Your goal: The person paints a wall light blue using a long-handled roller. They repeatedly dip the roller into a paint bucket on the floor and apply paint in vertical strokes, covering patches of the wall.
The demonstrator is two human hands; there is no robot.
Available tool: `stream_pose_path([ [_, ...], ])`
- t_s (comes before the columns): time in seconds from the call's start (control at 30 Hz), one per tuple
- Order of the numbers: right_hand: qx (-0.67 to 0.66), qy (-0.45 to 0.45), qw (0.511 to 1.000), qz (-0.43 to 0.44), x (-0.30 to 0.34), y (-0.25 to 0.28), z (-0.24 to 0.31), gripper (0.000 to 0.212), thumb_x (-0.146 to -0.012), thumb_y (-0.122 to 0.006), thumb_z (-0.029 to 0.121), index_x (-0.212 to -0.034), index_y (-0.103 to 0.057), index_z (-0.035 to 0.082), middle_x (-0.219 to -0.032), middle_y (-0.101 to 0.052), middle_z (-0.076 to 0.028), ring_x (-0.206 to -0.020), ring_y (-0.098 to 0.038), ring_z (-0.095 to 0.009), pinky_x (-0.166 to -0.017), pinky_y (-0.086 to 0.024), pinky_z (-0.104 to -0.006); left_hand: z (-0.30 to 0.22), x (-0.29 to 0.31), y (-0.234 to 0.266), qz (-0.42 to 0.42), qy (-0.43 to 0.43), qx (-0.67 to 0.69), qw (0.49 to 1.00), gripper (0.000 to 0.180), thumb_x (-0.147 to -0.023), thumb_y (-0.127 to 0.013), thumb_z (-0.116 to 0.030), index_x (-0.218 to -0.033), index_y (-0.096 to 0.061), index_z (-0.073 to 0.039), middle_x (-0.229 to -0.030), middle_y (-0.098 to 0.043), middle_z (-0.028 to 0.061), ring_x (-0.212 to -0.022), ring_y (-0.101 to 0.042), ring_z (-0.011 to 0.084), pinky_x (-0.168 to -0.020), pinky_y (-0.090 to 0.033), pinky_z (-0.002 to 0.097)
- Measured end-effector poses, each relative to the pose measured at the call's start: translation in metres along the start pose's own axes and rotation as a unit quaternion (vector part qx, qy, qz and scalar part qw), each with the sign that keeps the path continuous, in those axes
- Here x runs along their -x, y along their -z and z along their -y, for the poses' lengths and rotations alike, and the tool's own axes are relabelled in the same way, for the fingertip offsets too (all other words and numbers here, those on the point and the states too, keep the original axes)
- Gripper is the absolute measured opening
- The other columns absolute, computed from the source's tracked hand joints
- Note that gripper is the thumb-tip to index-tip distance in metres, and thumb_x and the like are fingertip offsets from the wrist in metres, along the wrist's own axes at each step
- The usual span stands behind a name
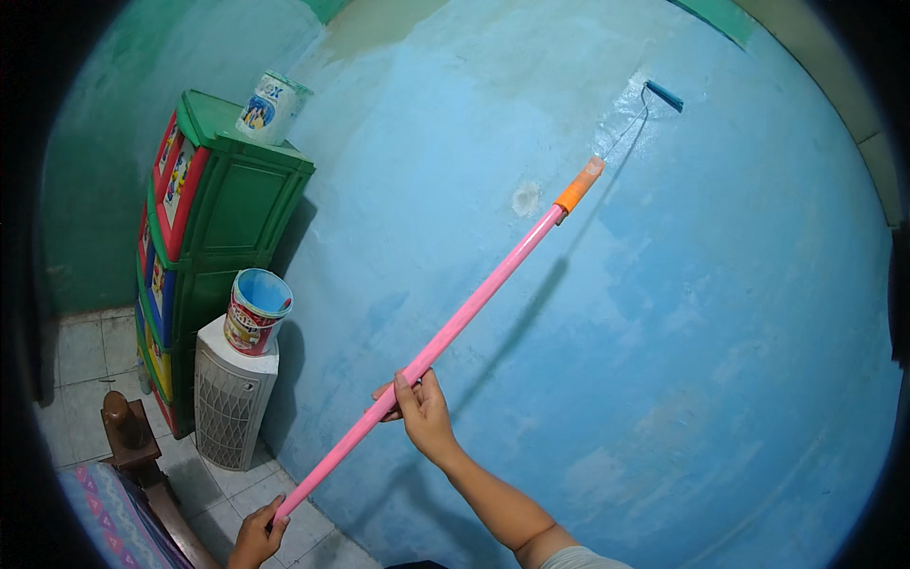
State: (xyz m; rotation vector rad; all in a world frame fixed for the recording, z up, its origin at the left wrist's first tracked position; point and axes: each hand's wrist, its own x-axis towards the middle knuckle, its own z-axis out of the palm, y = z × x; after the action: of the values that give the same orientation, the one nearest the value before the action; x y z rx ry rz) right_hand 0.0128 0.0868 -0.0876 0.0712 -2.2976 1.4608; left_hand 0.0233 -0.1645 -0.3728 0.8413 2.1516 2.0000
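A paint roller with a long pink pole (483,296) slants up from lower left to upper right. My left hand (259,534) is closed round the pole's lower end. Farther up, near its middle, my right hand (423,408) grips the pole between thumb and fingers. The pole ends in an orange roller handle (580,185), from which a thin wire frame leads to a blue roller head (664,96). That head lies against the wall (607,360), which is light blue with paler and greyish patches. Around the roller the paint has a wet shine.
At left stands a green plastic drawer cabinet (237,199) with a paint-smeared white can (269,109) on top. Beside it, a paint bucket (257,311) with blue inside rests on a white slatted appliance (233,408). A wooden bedpost (130,427) and patterned bedding (114,517) occupy the lower left.
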Motion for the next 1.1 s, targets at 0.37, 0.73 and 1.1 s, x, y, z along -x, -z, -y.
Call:
stream_pose_path([
  [0.37,-0.044,-0.070,0.995,0.055,0.079,-0.025,-0.062,0.024,-0.106,-0.040,0.022,-0.119,-0.037,0.002,-0.102,-0.065,-0.014,-0.093,-0.067,-0.021,-0.078,-0.057,-0.0338,0.057,0.080,0.002,0.121,0.100,-0.010,0.988,0.041,-0.100,-0.052,-0.025,-0.132,-0.055,0.002,-0.116,-0.065,0.0206,-0.106,-0.062,0.0269,-0.091,-0.048,0.0357],
  [0.73,-0.144,0.014,0.989,-0.034,0.032,-0.036,-0.008,0.032,-0.108,-0.026,0.031,-0.118,-0.034,0.001,-0.077,-0.052,-0.009,-0.067,-0.058,-0.018,-0.072,-0.058,-0.0377,0.016,0.052,-0.028,-0.064,-0.041,-0.066,0.995,0.033,-0.091,-0.066,-0.014,-0.121,-0.062,0.000,-0.084,-0.058,0.0130,-0.067,-0.056,0.0225,-0.061,-0.047,0.0333],
  [1.1,-0.153,0.027,0.986,-0.065,0.030,-0.020,-0.006,0.041,-0.106,-0.020,0.046,-0.100,-0.036,0.008,-0.064,-0.047,-0.007,-0.052,-0.055,-0.018,-0.063,-0.060,-0.0452,0.010,0.054,-0.058,-0.053,-0.078,-0.020,0.995,0.036,-0.089,-0.069,-0.011,-0.123,-0.062,0.000,-0.080,-0.056,0.0131,-0.068,-0.055,0.0236,-0.062,-0.047,0.0340],
])
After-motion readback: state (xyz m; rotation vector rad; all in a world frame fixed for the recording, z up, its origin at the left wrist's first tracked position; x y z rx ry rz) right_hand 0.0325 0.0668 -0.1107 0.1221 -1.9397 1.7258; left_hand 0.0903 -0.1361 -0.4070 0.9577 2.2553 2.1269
